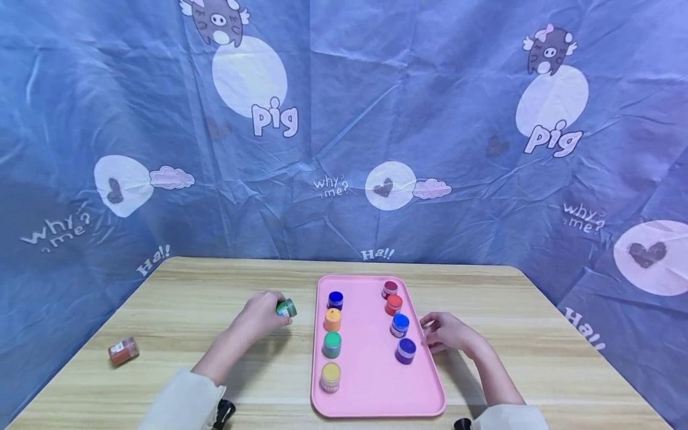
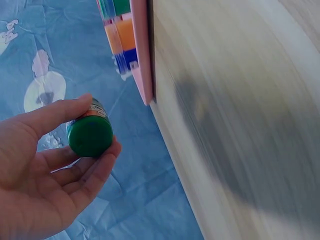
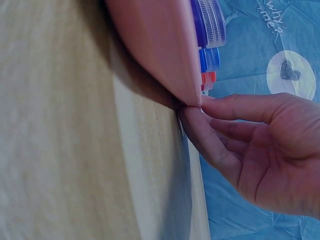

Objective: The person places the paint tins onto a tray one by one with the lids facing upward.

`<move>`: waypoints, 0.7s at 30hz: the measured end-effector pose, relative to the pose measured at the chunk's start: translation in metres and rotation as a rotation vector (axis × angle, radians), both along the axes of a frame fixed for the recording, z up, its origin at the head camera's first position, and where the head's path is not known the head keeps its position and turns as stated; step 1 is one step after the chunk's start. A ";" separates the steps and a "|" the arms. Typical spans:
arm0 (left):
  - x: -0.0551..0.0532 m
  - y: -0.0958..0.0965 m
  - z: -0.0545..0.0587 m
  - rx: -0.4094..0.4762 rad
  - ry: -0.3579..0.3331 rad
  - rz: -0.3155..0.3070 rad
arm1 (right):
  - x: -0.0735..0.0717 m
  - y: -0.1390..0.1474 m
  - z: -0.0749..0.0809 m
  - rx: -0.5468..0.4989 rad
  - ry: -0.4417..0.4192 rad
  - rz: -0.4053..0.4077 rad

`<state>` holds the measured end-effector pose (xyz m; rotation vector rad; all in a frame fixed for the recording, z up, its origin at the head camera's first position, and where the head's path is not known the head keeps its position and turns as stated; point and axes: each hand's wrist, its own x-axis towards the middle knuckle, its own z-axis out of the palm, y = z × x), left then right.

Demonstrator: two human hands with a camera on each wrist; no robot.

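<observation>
My left hand (image 1: 261, 314) grips a small green paint jar (image 2: 91, 135) between thumb and fingers, above the table and left of the pink tray (image 1: 371, 382). On the tray's right rim is my right hand (image 1: 448, 332); in the right wrist view its thumb and a finger pinch the edge. Along the tray's left side stand jars in dark blue (image 1: 335, 300), orange (image 1: 332, 320), green (image 1: 332, 344) and yellow (image 1: 330, 377). The right side carries dark red (image 1: 389, 290), red (image 1: 394, 305), blue (image 1: 399, 325) and violet (image 1: 405, 350) ones.
A reddish-brown jar (image 1: 123, 352) lies on its side at the far left of the wooden table (image 1: 258, 388). Blue printed cloth (image 1: 344, 119) hangs behind the table and along both sides.
</observation>
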<state>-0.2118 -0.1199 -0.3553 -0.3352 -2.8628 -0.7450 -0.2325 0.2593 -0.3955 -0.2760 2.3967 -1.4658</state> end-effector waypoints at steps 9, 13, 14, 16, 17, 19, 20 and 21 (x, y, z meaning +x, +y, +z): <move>0.005 0.021 -0.003 0.034 0.010 -0.031 | -0.001 -0.001 0.000 0.026 -0.003 -0.013; 0.007 0.031 -0.002 0.066 -0.016 -0.051 | -0.002 -0.001 -0.001 0.030 -0.006 -0.013; 0.007 0.033 -0.002 0.069 -0.020 -0.056 | -0.001 0.000 -0.001 0.030 -0.009 -0.013; 0.008 0.038 0.000 0.075 -0.028 -0.064 | -0.001 0.000 -0.001 0.030 -0.011 -0.014; 0.008 0.040 0.001 0.074 -0.025 -0.071 | -0.001 0.000 0.000 0.031 -0.010 -0.016; 0.009 0.044 0.002 0.075 -0.022 -0.084 | -0.002 0.000 0.000 0.030 -0.012 -0.022; 0.009 0.046 0.003 0.073 -0.017 -0.090 | -0.002 0.000 0.001 0.027 -0.011 -0.023; 0.009 0.048 0.003 0.076 -0.016 -0.096 | -0.002 0.000 0.000 0.024 -0.010 -0.020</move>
